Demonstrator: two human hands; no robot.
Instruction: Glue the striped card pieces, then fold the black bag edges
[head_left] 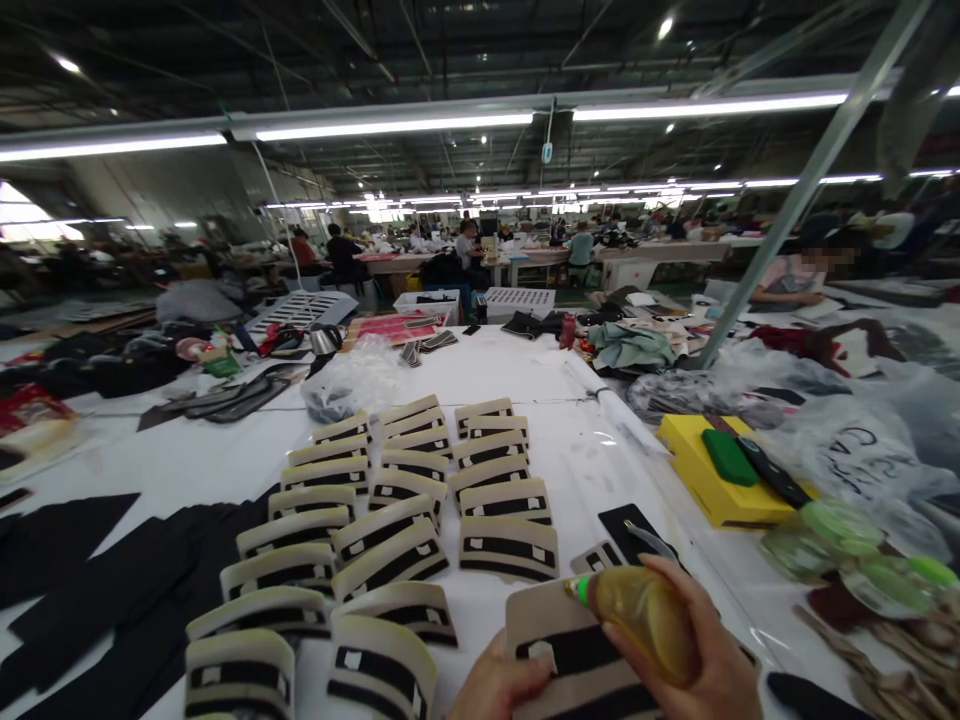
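Low at the right of centre, my left hand (499, 680) pinches the left edge of a beige panel with black stripes (541, 612). My right hand (709, 640) is wrapped round a soft bottle (641, 610) of amber liquid, tilted so that its green-collared tip is at the panel's upper edge. Whether the tip touches the panel I cannot tell. To the left, several similar curved striped panels (508, 548) lie in overlapping columns on the white table (480, 362). Just beyond the bottle are a black flat piece (619, 525) and a small striped piece (596, 560).
Black fabric pieces (127, 590) cover the table's left side. At right stand a yellow box (694, 480) with a green block (727, 457) on it, and green-lidded jars (832, 535). Plastic bags (847, 440) lie behind them. A slanted metal pole (806, 205) rises at right; people sit at tables farther back.
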